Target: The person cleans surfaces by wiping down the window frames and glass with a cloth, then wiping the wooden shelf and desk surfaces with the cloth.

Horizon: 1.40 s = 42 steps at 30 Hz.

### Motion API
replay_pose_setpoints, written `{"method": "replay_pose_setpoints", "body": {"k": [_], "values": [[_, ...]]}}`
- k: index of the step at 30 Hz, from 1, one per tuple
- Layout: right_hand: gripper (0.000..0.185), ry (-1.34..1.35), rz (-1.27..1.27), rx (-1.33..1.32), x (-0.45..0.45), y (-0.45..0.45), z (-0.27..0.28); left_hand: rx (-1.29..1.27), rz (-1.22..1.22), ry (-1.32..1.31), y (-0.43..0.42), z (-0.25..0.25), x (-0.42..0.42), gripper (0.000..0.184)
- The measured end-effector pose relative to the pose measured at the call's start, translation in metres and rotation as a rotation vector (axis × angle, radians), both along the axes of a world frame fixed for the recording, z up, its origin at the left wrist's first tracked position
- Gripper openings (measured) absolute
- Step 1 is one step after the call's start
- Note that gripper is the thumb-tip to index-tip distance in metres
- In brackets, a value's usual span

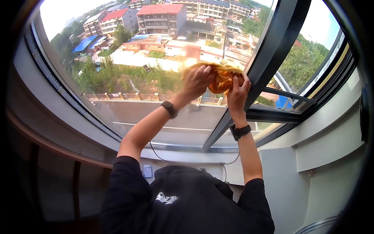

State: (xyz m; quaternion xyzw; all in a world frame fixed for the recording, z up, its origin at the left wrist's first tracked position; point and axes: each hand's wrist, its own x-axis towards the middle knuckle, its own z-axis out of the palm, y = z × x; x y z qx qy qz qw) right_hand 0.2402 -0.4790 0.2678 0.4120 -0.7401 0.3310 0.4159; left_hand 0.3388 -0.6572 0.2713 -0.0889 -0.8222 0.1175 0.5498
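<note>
A yellow and orange cloth (pixel 221 80) is bunched up in front of the large window pane (pixel 156 84), close to the dark frame post. My left hand (pixel 198 80) grips its left side with bent fingers. On the right, my right hand (pixel 238 91) has its fingers curled over the cloth's edge, near the post. Both arms are raised and stretched forward, with a dark band on each wrist. Whether the cloth presses on the glass I cannot tell.
A dark window post (pixel 269 50) slants between the large pane and a smaller window section (pixel 300 66) at right. Below lies the sill (pixel 183 156), with a thin black cable (pixel 156 155) and a small pale blue-grey object (pixel 147 171). Buildings, trees and a road show outside.
</note>
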Motion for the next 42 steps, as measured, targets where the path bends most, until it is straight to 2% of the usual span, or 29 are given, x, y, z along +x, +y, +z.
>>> {"method": "replay_pose_setpoints", "body": {"k": [1, 2, 5, 6, 8, 10, 12, 13, 14, 20, 23, 26, 29, 32, 34, 35, 39, 41, 42], "values": [[0.047, 0.033, -0.014, -0.020, 0.000, -0.004, 0.031, 0.063, 0.051, -0.001, -0.008, 0.028, -0.005, 0.038], [0.049, 0.083, -0.007, -0.061, -0.001, -0.009, 0.060, 0.042, 0.127, 0.110, -0.008, 0.062, -0.003, 0.039], [0.048, 0.298, -0.004, -0.163, -0.008, -0.018, 0.134, -0.036, 0.069, 0.259, -0.029, 0.137, -0.005, 0.035], [0.047, 0.359, -0.018, -0.187, -0.015, -0.019, 0.148, -0.066, 0.029, 0.271, -0.033, 0.150, -0.007, 0.034], [0.045, 0.373, -0.054, -0.163, -0.020, -0.021, 0.158, 0.140, 0.010, 0.010, -0.023, 0.163, -0.002, 0.043], [0.036, 0.405, -0.094, -0.140, -0.021, -0.021, 0.154, 0.168, -0.012, 0.010, -0.022, 0.154, -0.010, 0.043], [0.032, 0.401, -0.124, -0.080, -0.022, -0.018, 0.142, 0.019, -0.009, 0.273, -0.028, 0.135, -0.020, 0.033], [0.029, 0.356, -0.136, -0.069, -0.019, -0.017, 0.133, 0.062, -0.019, 0.273, -0.014, 0.125, -0.013, 0.034], [0.029, 0.328, -0.127, -0.053, -0.017, -0.015, 0.124, 0.030, 0.001, 0.241, -0.011, 0.109, -0.014, 0.036], [0.024, 0.171, -0.138, 0.055, -0.007, -0.005, 0.039, -0.091, -0.022, -0.033, 0.004, -0.010, -0.028, 0.015], [0.024, 0.061, -0.126, 0.070, -0.001, -0.001, -0.017, -0.129, -0.051, -0.137, 0.010, -0.049, -0.029, 0.016], [0.029, -0.003, -0.109, 0.070, -0.002, 0.003, -0.087, -0.115, -0.088, -0.246, 0.015, -0.101, -0.026, 0.030], [0.026, -0.172, -0.150, 0.188, 0.005, 0.006, -0.161, -0.098, -0.124, -0.401, 0.017, -0.165, -0.019, 0.049], [0.026, -0.509, -0.129, 0.419, 0.012, 0.019, -0.236, -0.158, -0.078, -0.581, 0.021, -0.234, -0.015, 0.032], [0.029, -0.587, -0.009, 0.317, 0.013, 0.026, -0.270, -0.029, -0.084, -0.481, 0.012, -0.236, 0.006, 0.024], [0.031, -0.581, -0.014, 0.244, 0.007, 0.021, -0.278, -0.059, -0.034, -0.450, 0.006, -0.228, 0.017, 0.027], [0.038, -0.328, 0.020, -0.020, 0.026, -0.016, -0.173, 0.132, 0.012, -0.358, -0.025, -0.161, 0.059, 0.044], [0.044, -0.240, 0.030, -0.070, 0.038, -0.035, -0.107, 0.214, -0.062, -0.150, -0.042, -0.101, 0.074, 0.052], [0.047, -0.223, 0.041, -0.087, 0.045, -0.045, -0.075, 0.242, -0.021, -0.116, -0.050, -0.073, 0.078, 0.056]]}}
